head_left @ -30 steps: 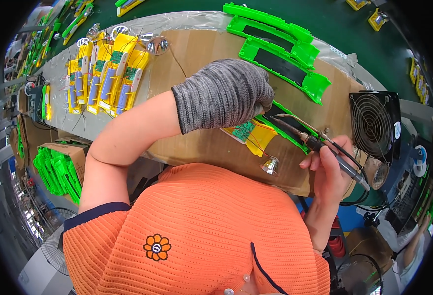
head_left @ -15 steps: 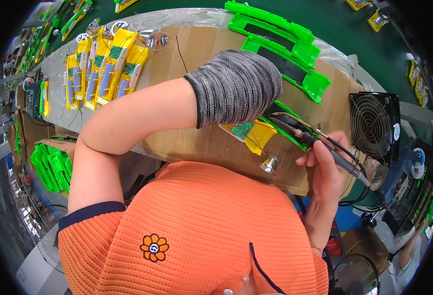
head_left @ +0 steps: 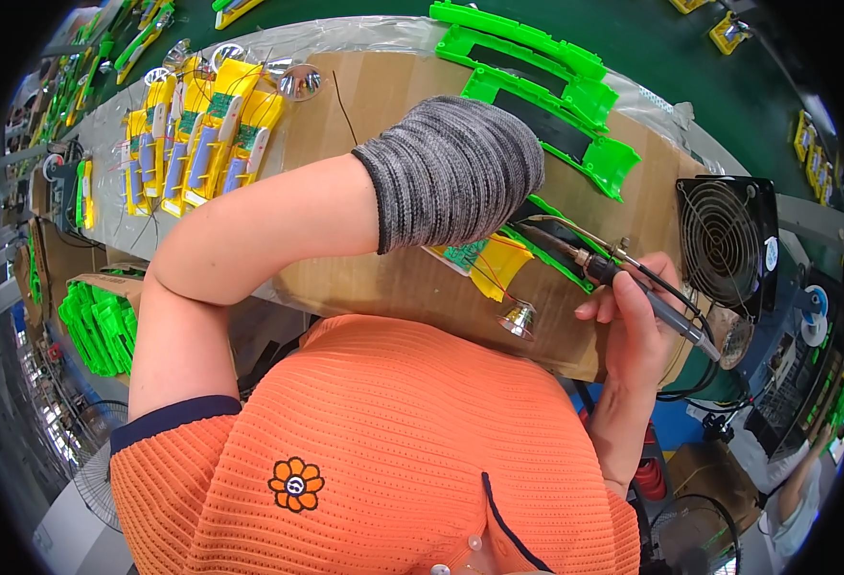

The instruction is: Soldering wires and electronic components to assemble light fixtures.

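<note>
In my right hand I grip a soldering iron, fingers wrapped round its grey handle. A thin metal tube runs alongside its shaft. The iron's tip points left, over a green-edged casing with a dark inside. A grey striped knit sleeve covers my left forearm, and my left hand is hidden behind it, so its fingers do not show. Just below the sleeve lies a yellow holder with a green circuit board, partly covered. Wires lead from it to a shiny reflector cup.
Several yellow battery holders with reflectors stand at the left. Green casings are lined up at the back. A black fan stands at the right of the brown board. More green parts fill a box at the lower left.
The whole scene shifts slightly left in the picture. The iron's tip shows a little more clear of the sleeve; my right hand keeps its grip.
</note>
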The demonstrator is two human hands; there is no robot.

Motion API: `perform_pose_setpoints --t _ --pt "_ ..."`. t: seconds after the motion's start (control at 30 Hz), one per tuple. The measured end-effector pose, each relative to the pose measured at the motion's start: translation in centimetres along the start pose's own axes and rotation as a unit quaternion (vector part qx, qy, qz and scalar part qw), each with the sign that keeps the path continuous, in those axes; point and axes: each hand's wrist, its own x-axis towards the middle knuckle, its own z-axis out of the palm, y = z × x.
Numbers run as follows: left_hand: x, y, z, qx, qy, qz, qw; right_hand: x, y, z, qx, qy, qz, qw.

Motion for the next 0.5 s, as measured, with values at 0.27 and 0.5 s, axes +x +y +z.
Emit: perform_pose_setpoints --t 0.27,0.5 --pt "0.2 -0.5 0.9 0.019 0.023 0.009 1.0 0.0 0.3 -0.3 0.018 0.01 -0.004 1.0" --pt "0.3 -0.4 0.5 0.027 -0.004 -0.005 1.0 -0.2 0.6 -0.9 0.032 0.013 -0.027 0.999"
